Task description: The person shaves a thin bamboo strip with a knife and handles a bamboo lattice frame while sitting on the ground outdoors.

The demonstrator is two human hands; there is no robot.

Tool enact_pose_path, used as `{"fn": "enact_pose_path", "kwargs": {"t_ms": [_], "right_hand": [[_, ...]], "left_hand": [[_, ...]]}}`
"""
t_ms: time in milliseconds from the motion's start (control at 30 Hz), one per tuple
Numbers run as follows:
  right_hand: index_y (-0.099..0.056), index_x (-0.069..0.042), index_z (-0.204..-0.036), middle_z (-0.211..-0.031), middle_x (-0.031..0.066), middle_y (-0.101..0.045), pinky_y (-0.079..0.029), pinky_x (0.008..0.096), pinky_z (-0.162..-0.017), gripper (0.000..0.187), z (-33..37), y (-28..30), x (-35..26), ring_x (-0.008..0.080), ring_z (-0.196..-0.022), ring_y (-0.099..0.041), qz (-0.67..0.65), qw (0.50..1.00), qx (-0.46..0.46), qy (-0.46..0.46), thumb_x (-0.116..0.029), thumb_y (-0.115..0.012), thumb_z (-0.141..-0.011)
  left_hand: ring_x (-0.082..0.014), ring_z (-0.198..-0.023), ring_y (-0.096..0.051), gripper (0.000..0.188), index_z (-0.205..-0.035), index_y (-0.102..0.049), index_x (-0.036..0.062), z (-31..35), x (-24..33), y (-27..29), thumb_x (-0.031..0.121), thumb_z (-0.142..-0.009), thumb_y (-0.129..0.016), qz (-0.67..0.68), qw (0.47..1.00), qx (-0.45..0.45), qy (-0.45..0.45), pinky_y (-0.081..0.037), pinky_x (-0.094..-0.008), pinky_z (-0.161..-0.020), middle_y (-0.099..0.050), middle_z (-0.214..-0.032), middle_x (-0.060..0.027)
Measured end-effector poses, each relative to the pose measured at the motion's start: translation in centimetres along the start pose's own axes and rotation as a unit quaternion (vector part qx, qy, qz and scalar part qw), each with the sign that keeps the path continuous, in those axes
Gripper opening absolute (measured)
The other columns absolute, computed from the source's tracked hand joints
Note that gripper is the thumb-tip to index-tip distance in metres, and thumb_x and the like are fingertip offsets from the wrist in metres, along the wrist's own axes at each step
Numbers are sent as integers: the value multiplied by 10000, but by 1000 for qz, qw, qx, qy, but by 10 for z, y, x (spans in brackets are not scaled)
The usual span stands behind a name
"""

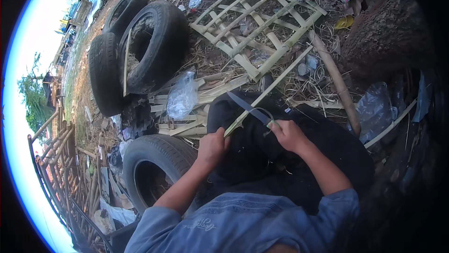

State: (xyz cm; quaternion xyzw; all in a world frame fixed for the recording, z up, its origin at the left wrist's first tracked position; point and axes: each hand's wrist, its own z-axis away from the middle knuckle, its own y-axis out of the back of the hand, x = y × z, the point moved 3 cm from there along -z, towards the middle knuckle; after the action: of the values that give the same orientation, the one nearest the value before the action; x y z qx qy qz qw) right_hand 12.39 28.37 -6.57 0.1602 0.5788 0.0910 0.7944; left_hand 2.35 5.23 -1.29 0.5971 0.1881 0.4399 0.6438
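My left hand [213, 148] is closed round the near end of a long, pale green bamboo strip [279, 79]. The strip slants away over my dark-trousered legs toward the far right. In my right hand [288, 136] is a knife [249, 109] with a green handle, gripped in closed fingers. Its blade points up and to the left, lying across the strip. A thin curled shaving [263, 110] stands off the strip beside the blade. Beyond my knees a woven bamboo lattice [256, 24] rests on the ground.
Several old tires stand or lie to the left, one tire [161, 162] close by my left arm. Split bamboo pieces [220, 89] and a clear plastic bag [183, 96] lie ahead. A wooden pole [336, 82] and a tree trunk [390, 33] are at the right. A bamboo fence [58, 169] stands far left.
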Motion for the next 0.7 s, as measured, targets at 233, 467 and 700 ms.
{"fn": "enact_pose_path", "kwargs": {"t_ms": [233,467,700], "right_hand": [[-636,-10,-847,-658,221,-587,-458,432,-598,424,-1,3,-1,424,-648,-566,-36,998,-36,20,-376,-469,-980],[-606,-11,-811,-635,215,-582,-445,428,-573,429,4,3,10,418,-613,-555,-103,994,12,30,-383,-474,-979],[-628,0,-866,-649,226,-571,-437,422,-566,390,-3,2,10,429,-640,-571,-124,992,32,15,-352,-499,-972]], "left_hand": [[-422,-646,-609,221,-854,-502,28,4,4,1,227,-856,-598,-12,1000,9,-2,-478,-524,-598,-600,-656,-219],[-418,-647,-612,229,-851,-507,28,6,5,-3,237,-853,-600,-23,999,26,-1,-479,-521,-597,-601,-656,-218],[-416,-652,-614,229,-844,-511,31,3,3,0,240,-850,-603,-16,1000,25,5,-483,-516,-605,-601,-655,-217]]}}
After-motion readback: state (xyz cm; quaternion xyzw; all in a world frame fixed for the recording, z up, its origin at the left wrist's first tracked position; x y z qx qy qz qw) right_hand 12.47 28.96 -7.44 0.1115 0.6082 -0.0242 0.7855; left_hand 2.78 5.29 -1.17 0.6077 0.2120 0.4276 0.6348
